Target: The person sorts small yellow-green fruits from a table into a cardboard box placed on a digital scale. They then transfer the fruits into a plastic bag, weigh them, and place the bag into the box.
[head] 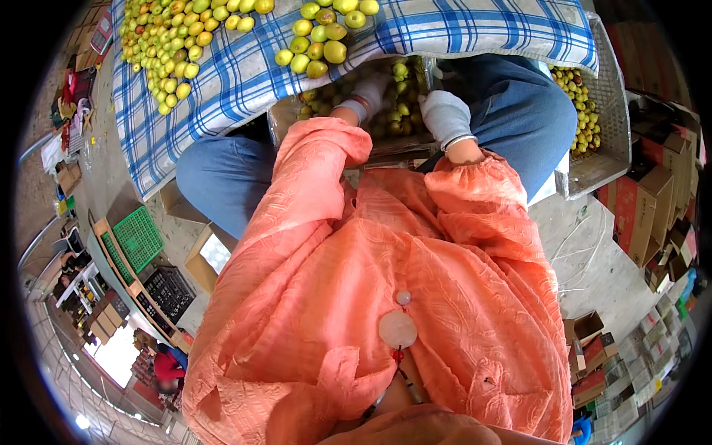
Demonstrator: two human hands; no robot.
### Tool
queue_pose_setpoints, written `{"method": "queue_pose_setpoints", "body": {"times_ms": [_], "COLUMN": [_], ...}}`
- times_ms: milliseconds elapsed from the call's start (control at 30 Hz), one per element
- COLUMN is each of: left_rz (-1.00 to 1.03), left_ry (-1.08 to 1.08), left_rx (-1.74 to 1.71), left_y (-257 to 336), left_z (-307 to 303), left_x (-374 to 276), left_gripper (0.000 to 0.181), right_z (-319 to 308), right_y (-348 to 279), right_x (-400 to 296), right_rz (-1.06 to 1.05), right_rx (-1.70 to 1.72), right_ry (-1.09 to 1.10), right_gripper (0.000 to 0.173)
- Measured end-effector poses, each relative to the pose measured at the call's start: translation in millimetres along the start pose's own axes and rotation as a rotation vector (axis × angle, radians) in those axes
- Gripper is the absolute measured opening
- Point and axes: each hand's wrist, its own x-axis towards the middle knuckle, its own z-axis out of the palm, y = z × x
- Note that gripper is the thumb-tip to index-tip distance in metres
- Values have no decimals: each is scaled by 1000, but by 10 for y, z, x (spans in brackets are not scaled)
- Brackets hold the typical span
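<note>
Both my hands wear pale gloves and are low between my knees, below the edge of a blue-and-white checked cloth (233, 94). My left hand (370, 97) reaches into a crate (392, 146) of green and brownish jujube-like fruit (403, 108); it is blurred, and its fingers are hard to make out in the shade. My right hand (445, 115) is at the crate's right side, fingers bent at its rim; whether it grips the rim I cannot tell. More yellow-green fruit (172, 50) lies spread on the cloth, with a smaller group (320, 41) nearer the middle.
At the right stands a grey plastic crate (606, 128) with more fruit. Cardboard boxes (645, 211) are stacked beyond it. On the left are a green plastic crate (138, 236), a black crate (167, 292) and an open carton (208, 258). A person (169, 367) is in the far lower left.
</note>
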Motion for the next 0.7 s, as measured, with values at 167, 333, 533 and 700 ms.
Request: {"method": "queue_pose_setpoints", "body": {"times_ms": [167, 333, 533, 700], "left_rz": [32, -320, -911, -911], "left_ry": [219, 325, 215, -197], "left_rx": [21, 25, -275, -561], "left_y": [15, 101, -281, -530], "left_z": [-259, -1159, -728, -613], "left_x": [-452, -1669, -2376, -2473], "left_gripper": [49, 29, 83, 70], "right_z": [-81, -137, -181, -221], "right_y": [-9, 70, 91, 94], "right_x": [3, 24, -23, -68], "right_rz": [-59, -33, -141, -181], "right_rx": [-18, -65, -88, -47], "right_ry": [-14, 25, 100, 109], "right_gripper": [47, 47, 50, 54]}}
